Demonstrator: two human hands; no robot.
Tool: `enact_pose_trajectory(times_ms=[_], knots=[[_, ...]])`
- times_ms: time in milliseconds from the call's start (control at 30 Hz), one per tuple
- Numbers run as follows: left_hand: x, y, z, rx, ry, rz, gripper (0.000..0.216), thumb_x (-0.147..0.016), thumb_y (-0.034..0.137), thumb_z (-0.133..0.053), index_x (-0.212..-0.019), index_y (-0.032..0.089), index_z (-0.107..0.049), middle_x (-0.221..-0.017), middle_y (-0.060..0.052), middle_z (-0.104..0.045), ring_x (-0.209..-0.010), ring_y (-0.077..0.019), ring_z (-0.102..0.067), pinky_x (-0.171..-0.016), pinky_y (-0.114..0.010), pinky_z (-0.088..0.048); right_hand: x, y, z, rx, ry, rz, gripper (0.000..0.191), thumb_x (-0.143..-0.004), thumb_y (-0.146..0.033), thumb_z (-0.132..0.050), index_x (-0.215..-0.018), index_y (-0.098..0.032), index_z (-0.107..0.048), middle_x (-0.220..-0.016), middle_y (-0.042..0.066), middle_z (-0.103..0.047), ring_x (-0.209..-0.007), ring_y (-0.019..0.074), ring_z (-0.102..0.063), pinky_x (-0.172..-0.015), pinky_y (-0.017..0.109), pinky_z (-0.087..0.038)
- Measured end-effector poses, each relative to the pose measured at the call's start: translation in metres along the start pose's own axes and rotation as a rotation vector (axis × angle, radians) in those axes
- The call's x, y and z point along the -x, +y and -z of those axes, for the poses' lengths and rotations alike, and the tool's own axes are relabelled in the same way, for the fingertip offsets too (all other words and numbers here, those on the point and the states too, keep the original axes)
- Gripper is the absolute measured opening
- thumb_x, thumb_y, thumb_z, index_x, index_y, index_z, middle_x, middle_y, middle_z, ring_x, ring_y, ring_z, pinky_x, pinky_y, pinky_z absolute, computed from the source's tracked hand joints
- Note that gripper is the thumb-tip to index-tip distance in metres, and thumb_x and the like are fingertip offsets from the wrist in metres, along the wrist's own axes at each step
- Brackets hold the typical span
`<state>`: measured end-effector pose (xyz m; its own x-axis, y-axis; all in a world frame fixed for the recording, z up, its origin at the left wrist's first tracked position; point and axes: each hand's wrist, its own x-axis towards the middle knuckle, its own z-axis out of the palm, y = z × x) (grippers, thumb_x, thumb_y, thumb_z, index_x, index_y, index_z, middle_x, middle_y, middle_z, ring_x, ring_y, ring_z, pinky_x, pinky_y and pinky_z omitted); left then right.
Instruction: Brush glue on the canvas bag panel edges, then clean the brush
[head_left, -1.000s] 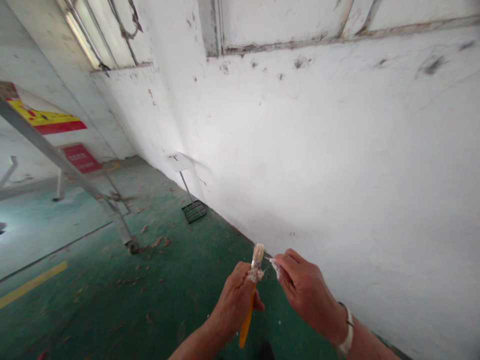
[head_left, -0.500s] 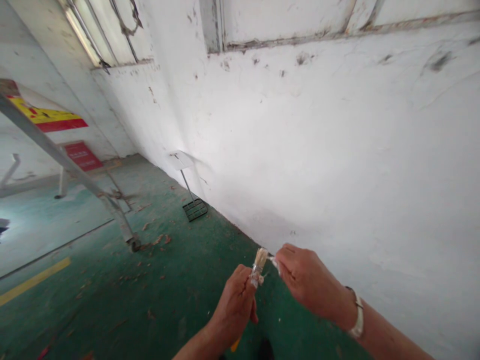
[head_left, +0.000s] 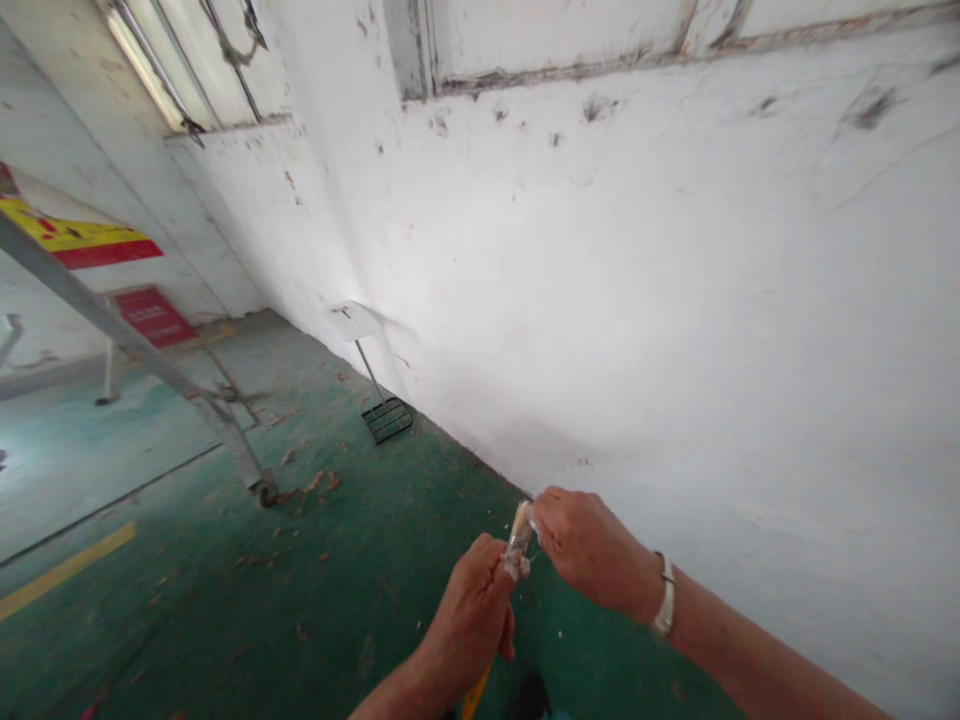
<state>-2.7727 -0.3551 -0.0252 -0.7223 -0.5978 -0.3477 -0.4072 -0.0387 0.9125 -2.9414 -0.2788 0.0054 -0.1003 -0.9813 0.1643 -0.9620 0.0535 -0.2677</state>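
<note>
My left hand [head_left: 474, 602] is closed around a paintbrush [head_left: 519, 535] with pale bristles pointing up and a metal band smeared with whitish matter. Below the fist a bit of the yellow handle [head_left: 475, 694] shows. Whitish clumps cling to the brush just above my left thumb. My right hand [head_left: 589, 545] is closed in a pinch right beside the bristles, and a small white scrap shows at its fingertips. What the scrap is made of I cannot make out. A pale band circles the right wrist.
A white wall [head_left: 637, 300] with stains rises ahead and right. A small stand [head_left: 387, 420] with a white panel leans near it. A metal frame leg on a wheel [head_left: 262, 490] stands left on the green floor [head_left: 352, 560], among scattered debris. A red sign [head_left: 156, 316] is behind.
My right hand has moved left and closer, its fingertips now at the bristles. The left hand with the paintbrush stays almost in place. The view has shifted slightly.
</note>
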Motion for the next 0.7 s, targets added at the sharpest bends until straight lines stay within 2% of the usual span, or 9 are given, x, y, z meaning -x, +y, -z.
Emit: enact_pose_trajectory(times_ms=[100,267,333,467,533,633,700], knots=[[-0.001,-0.002,0.002,-0.007,-0.013,0.038,0.036,-0.089,0.052,-0.036,-0.088,0.019,-0.05,-0.043,0.009,-0.041,-0.033,-0.0104,-0.045,-0.035,-0.018,-0.029,-0.004,0.006,0.002,0.029,0.068,-0.119,0.024,-0.097,-0.017,-0.039,-0.08,-0.017,-0.056,-0.076,0.005,-0.059,-0.065,0.0163,-0.052,-0.059,0.03,-0.026],[-0.003,-0.001,0.002,0.011,-0.003,0.048,0.037,-0.087,0.055,-0.039,-0.086,0.02,-0.05,-0.044,0.009,-0.043,-0.034,-0.0104,-0.045,-0.035,-0.018,-0.027,-0.003,0.003,-0.004,-0.031,-0.046,0.052,0.02,-0.095,-0.018,-0.044,-0.08,-0.019,-0.057,-0.077,0.002,-0.061,-0.066,0.0148,-0.053,-0.058,0.029,-0.027],[-0.003,-0.001,0.002,0.011,-0.015,0.056,0.039,-0.086,0.057,-0.04,-0.086,0.02,-0.05,-0.043,0.009,-0.042,-0.033,-0.0106,-0.043,-0.034,-0.018,-0.027,-0.007,0.004,-0.008,-0.006,-0.051,0.011,0.019,-0.094,-0.016,-0.044,-0.082,-0.018,-0.058,-0.078,0.004,-0.062,-0.064,0.0152,-0.052,-0.057,0.03,-0.025],[-0.003,-0.002,0.004,0.002,-0.034,0.075,0.04,-0.087,0.057,-0.037,-0.089,0.019,-0.052,-0.043,0.008,-0.043,-0.033,-0.0108,-0.042,-0.035,-0.018,-0.031,-0.009,0.009,-0.005,0.031,0.03,-0.121,0.024,-0.096,-0.016,-0.039,-0.08,-0.016,-0.057,-0.075,0.006,-0.06,-0.064,0.0161,-0.052,-0.058,0.031,-0.024],[-0.004,-0.003,0.006,0.006,-0.051,0.074,0.041,-0.088,0.056,-0.037,-0.09,0.019,-0.053,-0.042,0.008,-0.044,-0.033,-0.0105,-0.043,-0.036,-0.018,-0.03,-0.004,0.008,-0.003,-0.001,0.028,-0.094,0.025,-0.097,-0.018,-0.04,-0.078,-0.018,-0.056,-0.073,0.003,-0.059,-0.062,0.0148,-0.051,-0.059,0.031,-0.025],[-0.004,-0.004,0.006,0.014,-0.079,0.074,0.043,-0.088,0.059,-0.037,-0.091,0.019,-0.053,-0.041,0.007,-0.045,-0.033,-0.0107,-0.043,-0.036,-0.018,-0.029,-0.001,0.004,-0.009,-0.054,-0.045,-0.002,0.02,-0.095,-0.018,-0.044,-0.08,-0.019,-0.057,-0.074,0.001,-0.061,-0.063,0.0137,-0.053,-0.058,0.03,-0.025],[-0.004,-0.004,0.005,0.019,-0.08,0.078,0.044,-0.086,0.061,-0.039,-0.09,0.019,-0.052,-0.041,0.008,-0.044,-0.033,-0.0108,-0.042,-0.035,-0.018,-0.03,-0.005,0.005,-0.014,-0.03,-0.066,-0.022,0.018,-0.093,-0.016,-0.044,-0.083,-0.017,-0.059,-0.077,0.004,-0.063,-0.064,0.0146,-0.054,-0.057,0.03,-0.025]])
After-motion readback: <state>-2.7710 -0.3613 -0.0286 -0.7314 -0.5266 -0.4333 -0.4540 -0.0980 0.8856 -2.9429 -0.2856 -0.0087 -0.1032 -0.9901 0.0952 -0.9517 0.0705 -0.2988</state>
